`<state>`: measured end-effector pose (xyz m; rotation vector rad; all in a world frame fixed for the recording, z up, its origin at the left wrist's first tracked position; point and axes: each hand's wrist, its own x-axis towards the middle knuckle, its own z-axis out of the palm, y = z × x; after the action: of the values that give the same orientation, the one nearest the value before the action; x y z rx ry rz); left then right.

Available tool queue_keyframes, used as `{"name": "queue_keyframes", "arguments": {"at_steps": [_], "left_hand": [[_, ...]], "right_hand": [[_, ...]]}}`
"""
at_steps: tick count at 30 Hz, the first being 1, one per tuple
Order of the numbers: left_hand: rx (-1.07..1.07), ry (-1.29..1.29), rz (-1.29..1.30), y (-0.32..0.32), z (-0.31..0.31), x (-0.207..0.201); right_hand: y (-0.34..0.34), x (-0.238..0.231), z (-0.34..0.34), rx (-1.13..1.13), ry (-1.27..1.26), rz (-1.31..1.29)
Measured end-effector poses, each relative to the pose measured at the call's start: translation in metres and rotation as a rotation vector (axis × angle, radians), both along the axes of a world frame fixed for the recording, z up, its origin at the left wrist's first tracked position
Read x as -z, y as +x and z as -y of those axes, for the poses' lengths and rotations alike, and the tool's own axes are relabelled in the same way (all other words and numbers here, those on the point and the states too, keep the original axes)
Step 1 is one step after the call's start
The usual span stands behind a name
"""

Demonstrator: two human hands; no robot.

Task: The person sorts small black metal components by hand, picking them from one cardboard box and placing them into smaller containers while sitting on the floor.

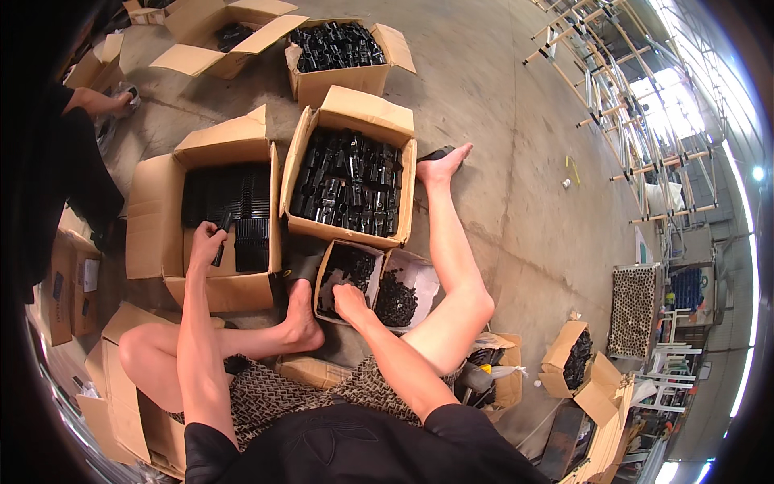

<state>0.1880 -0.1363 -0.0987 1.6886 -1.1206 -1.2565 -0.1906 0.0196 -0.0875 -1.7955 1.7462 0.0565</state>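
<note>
Ok so from my seat I'm going by the big carton [369,108] of glossy black parts. Just left of it there's an open carton [226,293] with black pieces stacked in rows, and my left hand [210,242] is over those, fingers pinching 1 slim black piece [220,250]. On the near side of the big carton, my right hand [351,303] is down at a small carton [322,270] of little dark parts [351,264], fingers curled, but I can't tell if they're pinching any. Beyond the big carton sits 1 more full box [343,83]
</note>
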Motion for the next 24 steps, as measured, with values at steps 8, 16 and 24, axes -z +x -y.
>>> {"name": "queue_keyframes", "arguments": {"at_steps": [8, 16, 24], "left_hand": [[0.239, -0.002, 0.163, -0.108, -0.047, -0.181], [0.193, 0.083, -0.380, -0.156, -0.133, -0.134], [0.177, 0.140, -0.477, -0.165, -0.125, -0.111]], "right_hand": [[-0.005, -0.039, 0.014, 0.279, 0.053, 0.314], [-0.002, -0.086, 0.024, 0.516, 0.188, 1.213], [0.016, -0.075, 0.025, 0.616, 0.197, 1.381]]}}
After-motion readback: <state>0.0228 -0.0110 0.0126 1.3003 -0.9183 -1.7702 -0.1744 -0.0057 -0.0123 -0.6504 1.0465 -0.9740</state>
